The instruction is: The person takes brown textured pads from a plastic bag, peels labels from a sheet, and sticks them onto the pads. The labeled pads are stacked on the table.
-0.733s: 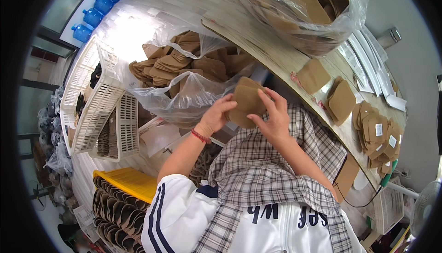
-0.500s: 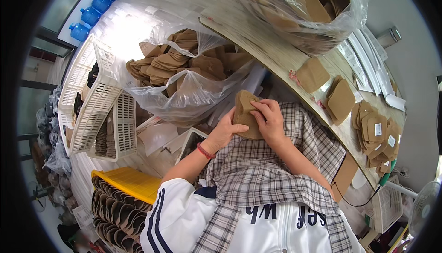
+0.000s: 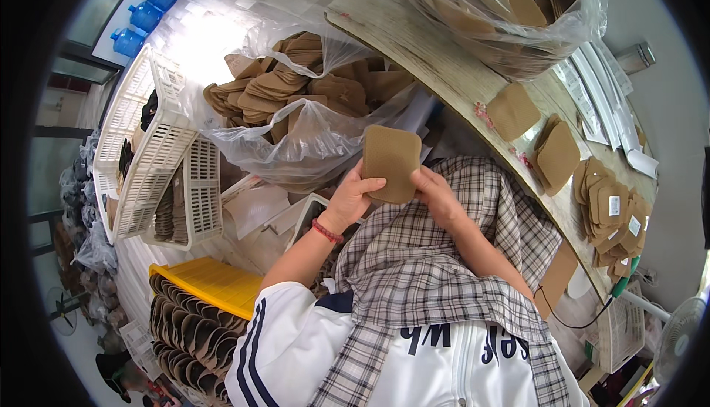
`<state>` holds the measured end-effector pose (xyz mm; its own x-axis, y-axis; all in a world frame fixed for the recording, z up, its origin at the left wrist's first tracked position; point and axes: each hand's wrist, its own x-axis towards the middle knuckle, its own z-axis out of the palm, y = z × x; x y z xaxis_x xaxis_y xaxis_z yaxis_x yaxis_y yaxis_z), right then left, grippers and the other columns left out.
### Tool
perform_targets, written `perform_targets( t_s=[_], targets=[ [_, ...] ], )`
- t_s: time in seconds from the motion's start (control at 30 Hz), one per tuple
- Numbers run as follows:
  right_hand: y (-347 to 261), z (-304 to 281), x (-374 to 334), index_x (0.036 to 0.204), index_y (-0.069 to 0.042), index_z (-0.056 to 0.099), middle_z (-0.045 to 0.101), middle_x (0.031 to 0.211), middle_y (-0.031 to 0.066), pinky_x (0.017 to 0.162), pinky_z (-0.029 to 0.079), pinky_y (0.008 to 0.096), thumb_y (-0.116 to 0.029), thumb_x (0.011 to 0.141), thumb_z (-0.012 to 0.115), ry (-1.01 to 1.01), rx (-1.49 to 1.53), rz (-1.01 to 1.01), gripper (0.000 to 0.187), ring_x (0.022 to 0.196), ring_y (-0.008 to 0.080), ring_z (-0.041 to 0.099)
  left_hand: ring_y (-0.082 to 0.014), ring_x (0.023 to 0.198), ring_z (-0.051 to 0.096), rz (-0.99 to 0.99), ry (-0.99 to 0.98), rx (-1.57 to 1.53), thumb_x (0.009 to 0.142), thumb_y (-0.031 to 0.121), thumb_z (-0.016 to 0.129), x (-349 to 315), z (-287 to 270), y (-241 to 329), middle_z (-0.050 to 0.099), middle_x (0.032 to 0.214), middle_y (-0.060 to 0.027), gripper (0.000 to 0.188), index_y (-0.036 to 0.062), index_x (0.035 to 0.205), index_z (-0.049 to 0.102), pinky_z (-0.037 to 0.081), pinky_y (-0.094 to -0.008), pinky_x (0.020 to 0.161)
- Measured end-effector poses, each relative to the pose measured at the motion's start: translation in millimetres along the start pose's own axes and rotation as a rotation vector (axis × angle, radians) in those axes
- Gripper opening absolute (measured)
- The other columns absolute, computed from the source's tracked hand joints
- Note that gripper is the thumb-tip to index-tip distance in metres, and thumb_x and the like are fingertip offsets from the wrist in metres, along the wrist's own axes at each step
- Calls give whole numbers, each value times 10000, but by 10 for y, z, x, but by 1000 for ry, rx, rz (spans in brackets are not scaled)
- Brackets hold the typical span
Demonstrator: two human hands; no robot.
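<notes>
Between my hands is a flat tan pad with rounded corners and a ribbed face; whether several are stacked there I cannot tell. My left hand grips its lower left edge, thumb across the front. At the lower right edge, my right hand pinches it with thumb and fingers. Just beyond my hands, a clear plastic bag lies open, full of similar brown pads. To the right, a single pad and a small stack of pads rest on the wooden table.
Piles of pads with white labels lie farther along the table, and another filled plastic bag stands at its far end. White slatted crates are at left, above a yellow crate of curved brown pieces. A fan stands lower right.
The pad has moved slightly up and now faces me flat. My right hand has shifted from the pad's front to its lower right edge.
</notes>
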<state>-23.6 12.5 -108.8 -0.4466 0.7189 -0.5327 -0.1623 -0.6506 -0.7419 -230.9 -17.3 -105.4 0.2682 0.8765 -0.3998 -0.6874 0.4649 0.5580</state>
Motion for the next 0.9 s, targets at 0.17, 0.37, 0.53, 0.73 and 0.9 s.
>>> perform_targets(
  t_s=[0.17, 0.37, 0.53, 0.73, 0.9],
  targets=[
    [-11, -14, 46, 1256, 10, 575, 657, 1161, 89, 969, 474, 362, -154, 855, 762, 51, 278, 46, 472, 1085, 212, 618, -200, 1236, 532, 14, -18, 376, 878, 79, 673, 89, -32, -88, 545, 1339, -73, 570, 28, 1399, 448, 427, -361, 1046],
    [59, -40, 101, 1172, 17, 566, 650, 1115, 100, 941, 500, 345, -57, 840, 719, 247, 243, 23, 373, 1053, 211, 627, -395, 1124, 527, 941, 639, 1640, 832, 231, 729, 179, -146, 447, 557, 1205, -188, 578, 16, 1314, 493, 399, -488, 994],
    [82, -58, 100, 1186, 0, 572, 652, 1122, 91, 946, 507, 344, -19, 830, 690, 222, 209, 17, 375, 1030, 206, 635, -380, 1021, 590, 549, 920, 1815, 857, 266, 708, 59, -841, 736, 631, 1103, -196, 477, 42, 1251, 560, 438, -479, 884],
    [91, -94, 60, 1220, -18, 572, 661, 1134, 73, 950, 509, 338, 9, 814, 672, 108, 255, -36, 419, 1042, 190, 638, -376, 844, 601, 512, 443, 1862, 867, 164, 650, -667, -939, 213, 611, 851, -134, 138, 34, 903, 676, 475, -446, 760],
    [70, -33, 39, 1190, -24, 569, 655, 1099, 60, 941, 495, 320, 19, 832, 644, 81, 231, -44, 368, 1009, 185, 636, -387, 881, 610, 294, 391, 2000, 867, 92, 611, -1017, -1407, -5, 613, 914, -153, 107, 17, 911, 673, 476, -467, 738]
  ],
)
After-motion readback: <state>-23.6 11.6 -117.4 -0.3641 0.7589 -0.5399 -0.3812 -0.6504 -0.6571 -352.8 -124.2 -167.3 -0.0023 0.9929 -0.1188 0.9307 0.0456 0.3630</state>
